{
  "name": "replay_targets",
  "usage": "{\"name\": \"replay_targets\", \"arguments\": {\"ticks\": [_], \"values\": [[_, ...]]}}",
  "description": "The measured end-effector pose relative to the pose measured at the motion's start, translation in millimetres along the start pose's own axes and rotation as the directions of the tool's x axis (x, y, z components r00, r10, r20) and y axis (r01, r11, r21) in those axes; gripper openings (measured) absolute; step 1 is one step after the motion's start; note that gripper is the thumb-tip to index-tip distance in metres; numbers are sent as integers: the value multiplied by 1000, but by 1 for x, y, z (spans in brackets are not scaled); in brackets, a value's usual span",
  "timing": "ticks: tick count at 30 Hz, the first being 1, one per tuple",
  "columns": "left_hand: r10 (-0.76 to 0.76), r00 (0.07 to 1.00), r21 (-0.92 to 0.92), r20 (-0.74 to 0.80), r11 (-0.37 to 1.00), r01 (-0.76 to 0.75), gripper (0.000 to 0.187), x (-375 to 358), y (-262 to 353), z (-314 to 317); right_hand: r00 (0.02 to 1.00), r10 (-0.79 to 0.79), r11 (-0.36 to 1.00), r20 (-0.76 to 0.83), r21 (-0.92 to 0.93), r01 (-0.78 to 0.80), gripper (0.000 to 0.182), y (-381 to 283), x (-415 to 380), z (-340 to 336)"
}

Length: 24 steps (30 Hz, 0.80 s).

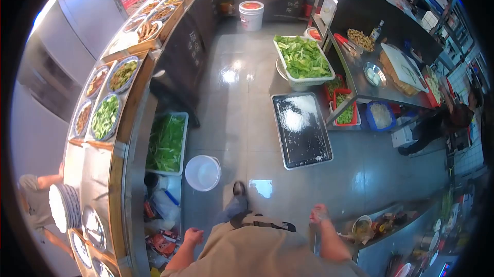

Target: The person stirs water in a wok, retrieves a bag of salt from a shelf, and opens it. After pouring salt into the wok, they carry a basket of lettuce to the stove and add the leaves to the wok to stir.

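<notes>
My left hand hangs beside my body with its fingers curled in, and nothing shows in it. It is nearest to the white bucket on the floor and the low shelf of the left counter. My right hand is held out on the other side, loosely curled and slightly blurred, near the steel counter with seasoning containers. No object can be made out in it. Ahead on the floor lies a black tray with a heap of white granules. Behind it stands a white basin of leafy greens.
Dishes of food line the left counter, among them sliced greens; stacked plates stand nearer. Below is a tub of green vegetables. A lidded bucket stands far ahead. At right, a steel table holds a cutting board; another person stands beyond.
</notes>
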<state>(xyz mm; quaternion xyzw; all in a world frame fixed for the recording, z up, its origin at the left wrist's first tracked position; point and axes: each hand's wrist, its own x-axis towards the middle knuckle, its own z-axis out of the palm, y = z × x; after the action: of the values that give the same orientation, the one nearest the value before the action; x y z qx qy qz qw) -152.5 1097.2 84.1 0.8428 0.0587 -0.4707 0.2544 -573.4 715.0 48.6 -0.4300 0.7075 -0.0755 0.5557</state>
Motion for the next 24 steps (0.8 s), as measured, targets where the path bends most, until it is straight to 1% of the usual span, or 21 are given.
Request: {"name": "replay_targets", "arguments": {"ticks": [2,3,5,6,7,8,9,10,11,12,13,14,16,18,19,20,22,23,24], "values": [[-23,999,167,25,986,18,34,-10,41,-6,1000,7,1000,14,8,-8,39,-26,9,13],[-38,999,202,19,979,33,33,-12,63,-9,1000,17,1000,21,10,-17,38,-36,11,18],[-68,998,271,8,960,63,29,-15,106,-13,980,152,961,130,211,-177,38,-33,26,14],[-67,998,284,18,957,60,29,1,123,-15,961,199,919,191,305,-251,38,-37,31,13],[-62,998,294,27,955,51,28,20,143,-16,969,192,965,153,151,-215,38,-53,28,16],[-43,997,247,64,969,26,29,52,155,-16,977,182,983,115,-12,-182,38,-66,17,16],[-26,995,199,100,980,6,30,97,162,-13,983,168,972,78,-178,-152,38,-85,0,16],[-11,991,150,133,989,-10,31,135,173,-10,983,174,956,52,-248,-155,38,-107,-6,18],[67,992,175,111,981,-86,33,173,199,-7,984,179,935,26,-317,-161,39,-129,-12,20],[141,986,203,88,967,-156,35,199,231,-8,978,209,936,9,-293,-198,38,-151,-14,23],[185,980,12,69,982,-186,39,188,286,-11,975,222,946,-5,-241,-216,39,-162,-5,26],[186,981,-49,59,982,-183,39,195,328,-13,972,234,954,-18,-188,-234,39,-174,3,29],[328,943,-232,61,923,-306,37,197,401,-16,979,204,978,-23,-42,-205,40,-190,36,39],[382,922,-338,72,878,-338,35,173,465,-14,996,88,996,17,-6,-88,41,-225,64,48],[421,906,-252,54,883,-395,36,196,474,-6,999,37,999,35,17,-37,42,-243,70,52],[445,896,-137,16,888,-439,38,183,494,-5,999,10,1000,40,-1,-10,42,-262,81,58],[399,915,-106,56,914,-392,39,176,511,4,999,-31,999,40,-26,32,43,-294,98,69],[379,922,-91,78,924,-372,40,177,519,9,997,-46,998,68,-28,48,43,-311,108,72],[396,916,-17,69,918,-396,38,178,517,14,994,-53,998,92,-30,56,42,-323,112,72]]}}
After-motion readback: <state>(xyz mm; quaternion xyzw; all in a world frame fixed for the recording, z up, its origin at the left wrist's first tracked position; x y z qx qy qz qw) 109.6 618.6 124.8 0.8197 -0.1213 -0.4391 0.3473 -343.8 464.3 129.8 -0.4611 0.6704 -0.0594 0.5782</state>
